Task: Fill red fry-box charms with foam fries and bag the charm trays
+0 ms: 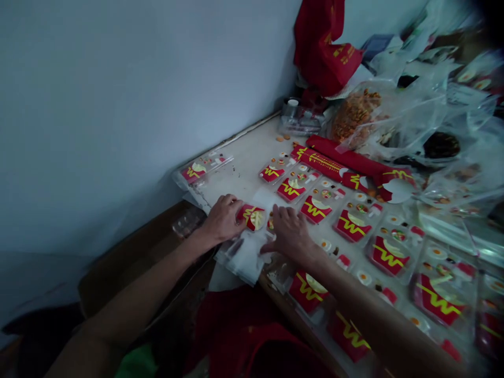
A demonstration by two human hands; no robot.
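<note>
A small clear packet with a red card [252, 217] marked in yellow lies between my two hands at the near edge of the table. My left hand [224, 219] is closed on its left side, with the fingers bent over the edge. On the right side, my right hand [292, 235] rests over the packet, thumb spread away from the fingers. Some small pieces in the packet are partly covered by that hand. Below both hands, a crumpled clear plastic bag [246, 256] hangs partly over the table edge.
Rows of similar packets [352, 223] lie along the table [246, 142]. A stack of red cards [326, 164] sits behind them. Clear bags, one with brown nuts [354, 113], crowd the back right near a red bag [325, 52]. A wall [137, 79] stands left.
</note>
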